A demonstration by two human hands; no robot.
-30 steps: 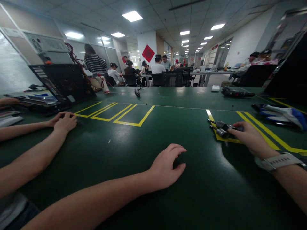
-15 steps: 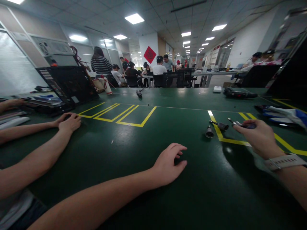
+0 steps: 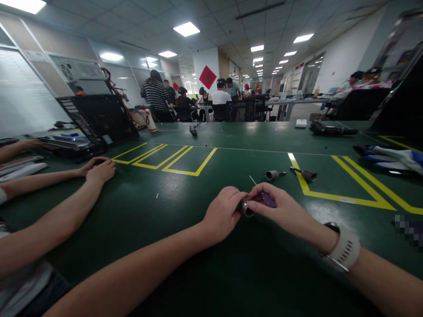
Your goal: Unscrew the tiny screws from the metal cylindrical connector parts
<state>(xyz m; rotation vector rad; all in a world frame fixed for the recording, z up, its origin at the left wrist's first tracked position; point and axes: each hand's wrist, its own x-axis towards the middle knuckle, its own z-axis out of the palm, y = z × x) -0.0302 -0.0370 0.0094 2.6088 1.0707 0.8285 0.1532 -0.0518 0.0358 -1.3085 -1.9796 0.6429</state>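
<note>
My left hand (image 3: pixel 224 213) is closed at the fingertips on a small grey metal hole saw (image 3: pixel 247 208), whose round cup shows between my two hands. My right hand (image 3: pixel 280 204) meets it from the other side, fingers against the cup. In its grip is a thin purple-handled tool (image 3: pixel 268 199); a slim pale shaft pokes up past the fingers, and its exact kind is not clear. Beyond the hands lie a hole saw with its shank pointing right (image 3: pixel 272 175) and another across the yellow tape line (image 3: pixel 307 175).
At left, a co-worker's hands (image 3: pixel 101 169) rest on the green table (image 3: pixel 185 198). A blue-and-white tool (image 3: pixel 393 159) and a black tool (image 3: pixel 330 129) lie at right. A dark box (image 3: pixel 99 116) stands back left. Several people are at far tables.
My right hand has come left from the taped area to meet my left hand, bringing a hole saw. My left hand has closed on it. One loose hole saw now lies farther left, turned on its side.
</note>
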